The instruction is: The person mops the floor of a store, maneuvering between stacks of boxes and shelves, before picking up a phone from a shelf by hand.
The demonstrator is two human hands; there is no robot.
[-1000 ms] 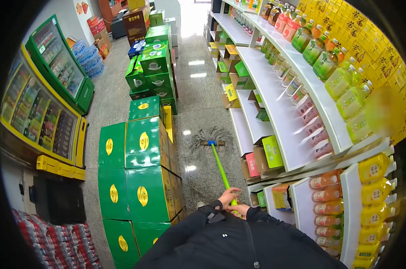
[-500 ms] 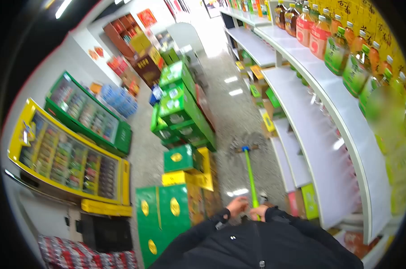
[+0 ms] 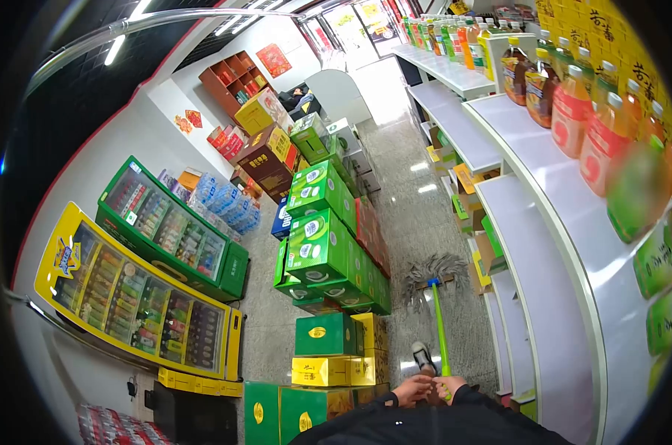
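A mop with a bright green handle (image 3: 438,330) stretches forward from my body, low in the aisle. Its grey string head (image 3: 454,268) lies spread on the floor, joined to the handle by a blue clamp (image 3: 433,283). My right hand (image 3: 450,386) is closed around the upper part of the handle. Just left of it, my left hand (image 3: 413,391) has its fingers curled together, close to the handle and the right hand. Whatever the left fingers hold, if anything, is hidden. One shoe (image 3: 423,356) shows on the floor beside the handle.
White shelves (image 3: 547,259) line the right side, with bottled drinks (image 3: 571,111) on top and cartons low down. Stacked green cartons (image 3: 319,245) and green-yellow boxes (image 3: 325,337) border the aisle on the left. Beyond stand a yellow fridge (image 3: 232,348) and a green one (image 3: 235,271).
The view has tilted up and turned, so shelves and boxes sit lower in it. The shoe has come into plain sight. My left hand is now nearer my right hand, which still grips the mop.
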